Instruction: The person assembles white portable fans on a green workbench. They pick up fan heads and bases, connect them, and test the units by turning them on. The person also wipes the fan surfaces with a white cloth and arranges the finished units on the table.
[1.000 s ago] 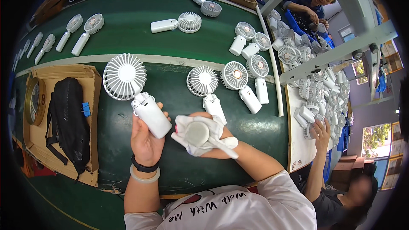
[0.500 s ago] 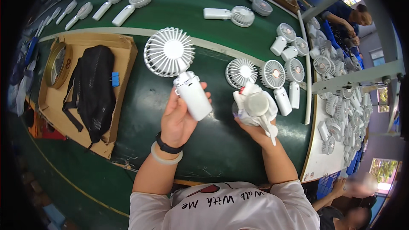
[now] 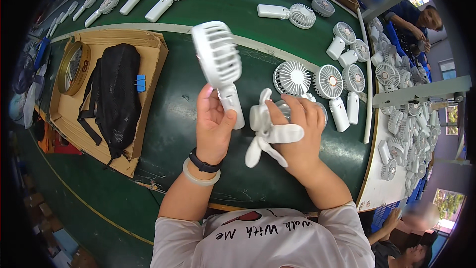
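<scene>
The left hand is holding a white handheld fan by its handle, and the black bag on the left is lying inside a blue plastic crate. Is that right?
Not quite: the black bag lies inside a shallow cardboard box, not a blue plastic crate, as the head view shows. The left hand is indeed holding a white handheld fan by its handle.

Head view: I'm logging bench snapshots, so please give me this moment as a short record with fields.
Left hand: holds a white fan by its handle
Right hand: fingers at a white bladed part; exact grip unclear
Surface: green bench
Left side: cardboard box with black bag, blue clip, roll
Right side: white table with heaped fans
Far side: more fans, lying spread out
People: one at upper right, one at lower right
</scene>
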